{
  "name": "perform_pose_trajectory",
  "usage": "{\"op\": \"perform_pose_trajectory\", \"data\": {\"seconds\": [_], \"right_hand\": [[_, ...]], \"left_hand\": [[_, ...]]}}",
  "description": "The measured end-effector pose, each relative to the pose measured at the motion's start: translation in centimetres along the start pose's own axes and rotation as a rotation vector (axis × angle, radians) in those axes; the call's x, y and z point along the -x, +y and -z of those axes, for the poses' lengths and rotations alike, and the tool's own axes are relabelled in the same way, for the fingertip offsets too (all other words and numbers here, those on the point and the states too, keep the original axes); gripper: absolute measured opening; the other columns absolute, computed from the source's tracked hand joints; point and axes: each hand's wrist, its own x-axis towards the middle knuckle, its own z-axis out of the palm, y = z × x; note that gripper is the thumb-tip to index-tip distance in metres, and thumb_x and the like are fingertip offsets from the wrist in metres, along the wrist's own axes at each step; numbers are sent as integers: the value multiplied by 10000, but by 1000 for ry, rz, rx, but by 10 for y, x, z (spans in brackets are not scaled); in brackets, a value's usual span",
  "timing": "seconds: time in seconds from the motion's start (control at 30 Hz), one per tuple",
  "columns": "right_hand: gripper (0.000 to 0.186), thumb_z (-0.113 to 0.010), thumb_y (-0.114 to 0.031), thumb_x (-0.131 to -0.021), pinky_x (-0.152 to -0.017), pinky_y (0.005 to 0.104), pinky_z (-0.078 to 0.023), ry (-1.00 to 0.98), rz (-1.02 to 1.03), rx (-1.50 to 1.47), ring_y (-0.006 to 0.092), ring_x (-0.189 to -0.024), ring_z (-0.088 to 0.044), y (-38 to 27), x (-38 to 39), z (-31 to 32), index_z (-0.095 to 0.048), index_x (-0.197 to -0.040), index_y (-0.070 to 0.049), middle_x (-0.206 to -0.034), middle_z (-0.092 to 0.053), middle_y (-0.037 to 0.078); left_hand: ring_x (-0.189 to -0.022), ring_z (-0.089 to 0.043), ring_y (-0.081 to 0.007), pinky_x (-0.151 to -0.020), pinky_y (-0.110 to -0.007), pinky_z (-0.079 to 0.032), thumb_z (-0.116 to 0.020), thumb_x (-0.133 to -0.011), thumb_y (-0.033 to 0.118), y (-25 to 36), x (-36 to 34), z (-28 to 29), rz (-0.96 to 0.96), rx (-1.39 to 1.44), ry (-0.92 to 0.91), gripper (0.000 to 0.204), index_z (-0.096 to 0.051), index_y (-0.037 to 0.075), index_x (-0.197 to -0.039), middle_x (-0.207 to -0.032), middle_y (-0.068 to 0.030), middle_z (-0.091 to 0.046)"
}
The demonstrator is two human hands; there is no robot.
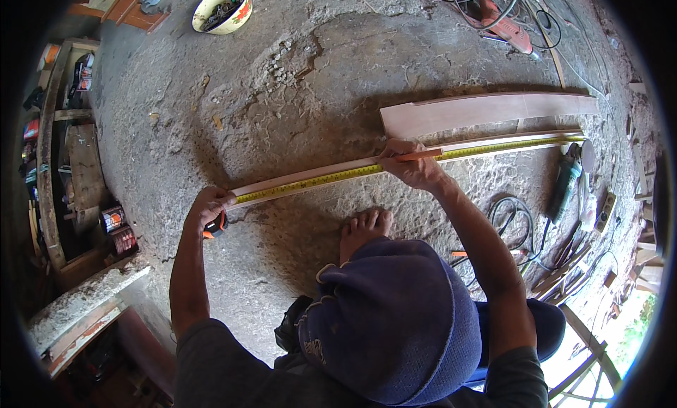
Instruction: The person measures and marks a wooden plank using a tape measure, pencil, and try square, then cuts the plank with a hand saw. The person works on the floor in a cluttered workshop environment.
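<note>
A long narrow wooden strip (303,173) lies across the rough floor in front of me, with the yellow blade of a tape measure (338,176) stretched along it. My left hand (211,202) is closed at the strip's left end, gripping the tape measure by its orange-and-black case (215,226), which is partly hidden under the fingers. Farther along, my right hand (412,168) rests on the strip and blade, fingers closed round an orange-brown pencil (421,155) that points right. Just beyond lies a wider pale board (486,115).
A green angle grinder (564,182) sits at the strip's right end, its black cord (525,217) coiled nearer me. A red drill (504,27) lies far right among cables. A yellowish bowl (224,13) stands far left. Wooden shelving (48,154) lines the left side. My bare foot (367,228) is near the strip.
</note>
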Motion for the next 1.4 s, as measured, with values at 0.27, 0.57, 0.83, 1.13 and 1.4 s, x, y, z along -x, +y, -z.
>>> {"op": "perform_pose_trajectory", "data": {"seconds": [0.27, 0.57, 0.83, 1.13, 1.4], "right_hand": [[227, -656, -244, -891, -670, 359, -542, 10, 14, -41, 214, -754, -698, 3, 1, -2, -680, -935, -23, -819, -714, 136], [171, -687, -184, -911, -633, 293, -516, 50, -100, -151, 124, -727, -643, -3, 1, 3, -694, -933, -14, -810, -691, 72], [127, -647, -148, -966, -694, 266, -513, 126, -151, -530, 80, -759, -610, -41, -18, -23, -637, -1024, -35, -845, -669, 23], [206, -647, -226, -969, -665, 306, -513, -89, -37, -376, 126, -722, -630, -98, -52, -117, -676, -1063, -46, -792, -671, 61], [147, -645, -189, -922, -616, 344, -510, -109, 71, -377, 169, -659, -643, -94, -79, -175, -666, -976, -54, -738, -655, 86]], "left_hand": [[-640, -615, -131, -595, -314, -495, -807, -848, 411, -5, -2, -1, -25, 34, 4, 425, -747, -2, -929, -738, -42, -671], [-624, -603, -123, -582, -317, -491, -786, -872, 388, 8, 5, -1, 5, -64, 44, 388, -746, 4, -914, -710, -41, -665], [-651, -610, -120, -611, -327, -490, -765, -874, 315, 16, 4, -1, 70, -158, 12, 300, -766, 23, -941, -739, -36, -690], [-727, -623, -140, -676, -326, -499, -810, -838, 324, 20, 6, 2, 72, -98, 3, 321, -768, 26, -949, -789, -49, -709], [-745, -650, -185, -703, -364, -503, -786, -847, 343, 23, 9, 2, 37, -113, 26, 295, -784, 65, -948, -812, -83, -720]]}}
